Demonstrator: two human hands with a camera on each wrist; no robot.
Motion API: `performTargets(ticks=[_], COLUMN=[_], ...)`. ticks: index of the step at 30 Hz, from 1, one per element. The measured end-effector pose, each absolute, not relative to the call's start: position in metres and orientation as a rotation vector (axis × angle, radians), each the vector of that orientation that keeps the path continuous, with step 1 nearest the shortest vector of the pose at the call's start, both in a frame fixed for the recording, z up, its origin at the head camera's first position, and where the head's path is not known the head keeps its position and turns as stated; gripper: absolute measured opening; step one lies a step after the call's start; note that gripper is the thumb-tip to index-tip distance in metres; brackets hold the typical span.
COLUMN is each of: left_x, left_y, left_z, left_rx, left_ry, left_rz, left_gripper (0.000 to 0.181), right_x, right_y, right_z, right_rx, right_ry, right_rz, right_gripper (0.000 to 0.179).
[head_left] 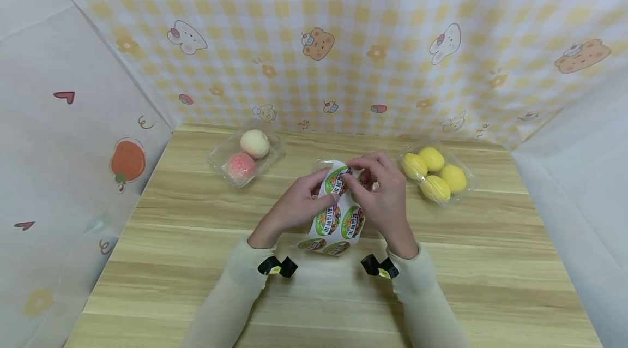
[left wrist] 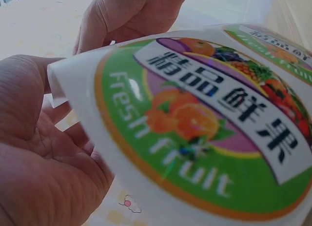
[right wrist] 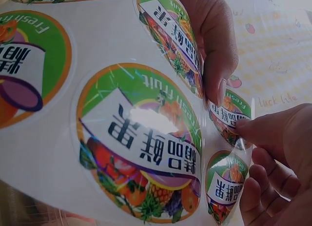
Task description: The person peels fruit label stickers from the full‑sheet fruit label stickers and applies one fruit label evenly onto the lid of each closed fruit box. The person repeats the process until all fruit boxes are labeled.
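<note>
A white sheet of round fruit stickers (head_left: 321, 222), green with orange rims and "Fresh fruit" lettering, is held up in front of the body. My left hand (head_left: 300, 203) grips its left side, thumb on the printed face and fingers behind. At the upper right, my right hand (head_left: 386, 195) pinches the sheet near a sticker. From the right wrist, the right thumb (right wrist: 251, 130) overlaps that small sticker (right wrist: 229, 116), while the left thumb (right wrist: 219, 65) presses close by. The sheet bends between the hands. In the left wrist view a large sticker (left wrist: 195, 123) fills the foreground.
A clear plastic box (head_left: 218, 160) with one pale and one pink peach stands back left. Another clear box (head_left: 468, 173) holding several yellow lemon-like fruits is back right. Both sit on the wooden table (head_left: 490, 261), with a checked cloth (head_left: 275, 26) hanging behind.
</note>
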State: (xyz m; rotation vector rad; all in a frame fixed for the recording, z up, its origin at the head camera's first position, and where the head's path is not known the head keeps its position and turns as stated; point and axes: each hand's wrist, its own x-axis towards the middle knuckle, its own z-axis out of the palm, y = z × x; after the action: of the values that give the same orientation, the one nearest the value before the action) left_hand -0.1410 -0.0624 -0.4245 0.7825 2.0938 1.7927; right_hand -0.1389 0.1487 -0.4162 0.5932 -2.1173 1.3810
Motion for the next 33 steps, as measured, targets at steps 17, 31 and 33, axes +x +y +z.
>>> performTargets(ticks=[17, 31, 33], left_x=[-0.1397, -0.1401, -0.1399], left_y=[-0.0609, -0.0562, -0.0557], left_z=[-0.4248, -0.4237, -0.4233], left_rx=[0.737, 0.515, 0.483], left_ry=[2.135, 2.189, 2.190], left_rz=[1.855, 1.933, 1.949], left_gripper=[0.035, 0.037, 0.038], right_x=[-0.1383, -0.1366, -0.1360], right_y=[0.1497, 0.1502, 0.1501], right_z=[-0.4205, -0.4182, -0.4173], right_rx=[0.613, 0.666, 0.669], right_ry=[-2.151, -2.213, -2.223], right_rz=[1.358, 1.409, 1.422], right_gripper=[0.016, 0.015, 0.015])
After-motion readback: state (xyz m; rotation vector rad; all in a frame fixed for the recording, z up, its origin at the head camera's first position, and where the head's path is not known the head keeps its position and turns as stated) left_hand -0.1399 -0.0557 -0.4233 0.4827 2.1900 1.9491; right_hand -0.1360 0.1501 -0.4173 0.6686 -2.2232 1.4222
